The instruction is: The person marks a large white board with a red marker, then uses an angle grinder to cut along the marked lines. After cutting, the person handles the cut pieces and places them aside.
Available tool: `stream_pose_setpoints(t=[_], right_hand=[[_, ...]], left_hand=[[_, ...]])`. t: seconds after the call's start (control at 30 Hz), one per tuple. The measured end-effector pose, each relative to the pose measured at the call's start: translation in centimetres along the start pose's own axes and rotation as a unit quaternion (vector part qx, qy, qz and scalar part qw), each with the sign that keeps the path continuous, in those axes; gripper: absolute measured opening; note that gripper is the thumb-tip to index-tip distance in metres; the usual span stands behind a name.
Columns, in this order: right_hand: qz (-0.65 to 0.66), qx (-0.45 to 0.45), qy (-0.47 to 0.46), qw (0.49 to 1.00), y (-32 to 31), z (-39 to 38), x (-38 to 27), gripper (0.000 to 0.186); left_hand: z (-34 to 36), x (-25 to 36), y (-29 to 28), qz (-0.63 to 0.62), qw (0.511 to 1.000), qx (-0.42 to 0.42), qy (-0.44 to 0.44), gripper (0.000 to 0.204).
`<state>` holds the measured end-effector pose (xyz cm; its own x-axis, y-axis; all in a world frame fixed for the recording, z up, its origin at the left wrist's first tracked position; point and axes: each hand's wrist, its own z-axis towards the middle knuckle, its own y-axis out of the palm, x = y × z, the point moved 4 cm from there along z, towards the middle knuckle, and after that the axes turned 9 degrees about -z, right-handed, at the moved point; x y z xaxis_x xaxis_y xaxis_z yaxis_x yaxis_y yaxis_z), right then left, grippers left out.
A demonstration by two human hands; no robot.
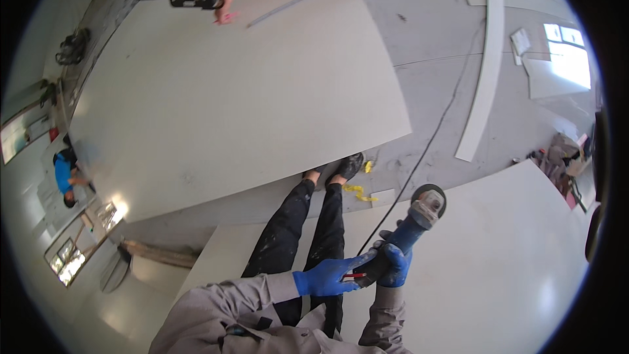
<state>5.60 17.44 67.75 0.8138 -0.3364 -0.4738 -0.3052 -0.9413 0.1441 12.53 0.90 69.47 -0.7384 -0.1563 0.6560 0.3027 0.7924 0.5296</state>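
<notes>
An angle grinder (409,231) with a blue body and a dark round disc is held out in front of me, its head tilted up to the right. My right hand (397,266), in a blue glove, wraps round its body. Around the dark rear end closes my left hand (329,276), gloved too. A thin red stick (354,275), perhaps a pencil, shows by the left fingers; its hold is partly hidden. From the grinder's rear a black cord (419,160) runs up across the floor. Below the tool lies a large white board (498,236).
Another large white board (249,105) lies ahead; a co-worker's hands (225,10) rest over its far edge, near a metal ruler (298,2). Long white strips (485,72) and yellow scraps (357,191) are on the floor. A person in blue (63,172) is at far left.
</notes>
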Motion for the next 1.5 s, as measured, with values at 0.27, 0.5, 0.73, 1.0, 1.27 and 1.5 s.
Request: stream_pose_setpoints(t=[0.27, 0.5, 0.73, 1.0, 1.27, 1.5], right_hand=[[0.029, -0.013, -0.007, 0.999, 0.6, -0.5, -1.1, 0.085], [0.049, -0.005, 0.003, 0.999, -0.3, -0.3, -0.6, 0.084], [0.058, 0.006, 0.002, 0.998, -0.1, -0.3, -1.0, 0.084], [0.063, 0.005, -0.007, 0.998, -0.7, -0.2, -1.2, 0.086], [0.049, 0.024, -0.042, 0.998, -1.6, 0.0, -0.2, 0.091], [0.075, 0.048, -0.047, 0.995, -1.9, 1.1, 0.1, 0.077]], left_hand=[[0.1, 0.5, 0.8, -0.013, 0.999, 0.027, 0.035, 0.086], [-0.1, 0.2, 1.3, 0.046, 0.998, 0.014, 0.049, 0.074], [0.5, 0.4, 1.6, 0.205, 0.970, 0.042, 0.123, 0.073], [1.1, 1.0, 1.2, 0.254, 0.959, -0.005, 0.124, 0.075], [1.4, -1.5, 1.7, -0.337, 0.929, 0.113, -0.108, 0.086], [2.3, -1.0, 0.0, -0.286, 0.939, 0.051, -0.184, 0.049]])
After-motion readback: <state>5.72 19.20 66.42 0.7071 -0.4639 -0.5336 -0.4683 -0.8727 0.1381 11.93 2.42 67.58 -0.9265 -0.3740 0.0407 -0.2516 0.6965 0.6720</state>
